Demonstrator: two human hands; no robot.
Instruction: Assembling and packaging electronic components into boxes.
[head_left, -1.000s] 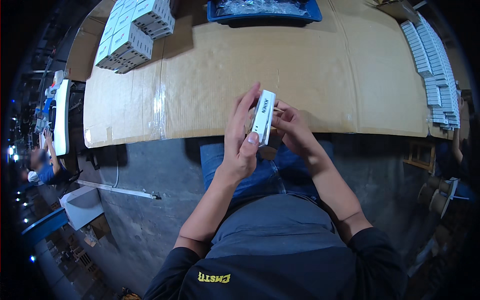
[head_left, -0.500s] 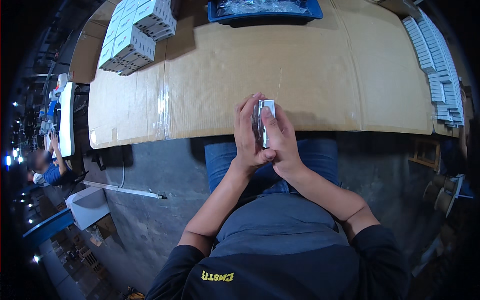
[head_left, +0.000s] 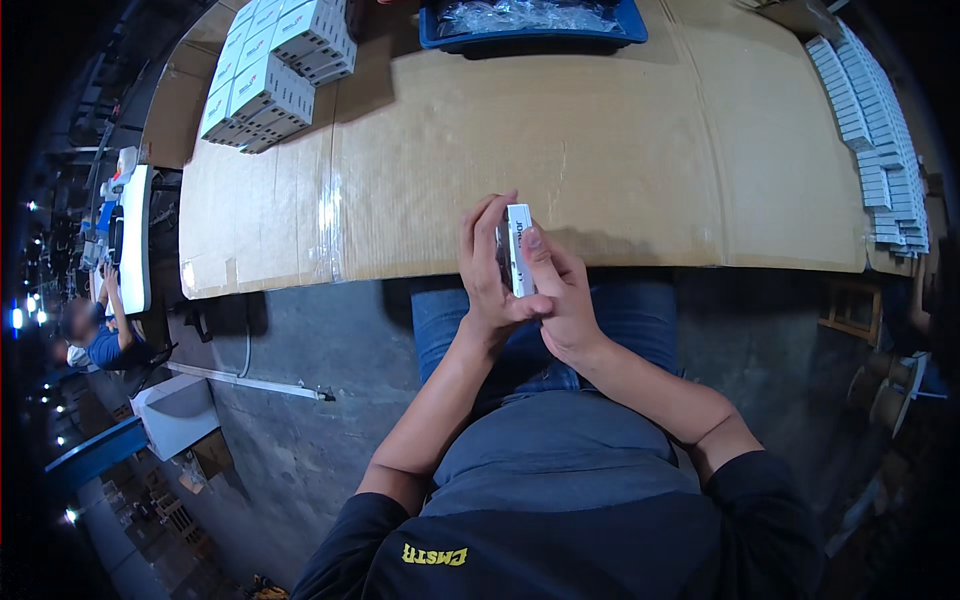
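Note:
Between my two hands, above the near edge of the cardboard-covered table, a slim white box stands on edge with a narrow printed side turned up. My left hand grips it from the left, fingers bent along its far side and thumb near the lower end. From the right, my right hand closes on it, the thumb resting along the box's edge. Much of the box's broad faces is hidden by my fingers and palms.
White boxes are stacked at the far left of the table. A blue tray of clear plastic pieces stands at the far middle. More small white boxes line the right end. At far left a person sits by a white table.
The white box has turned slightly in my hands and shifted a little left, so its printed narrow side now shows. My left fingers have loosened outward a bit.

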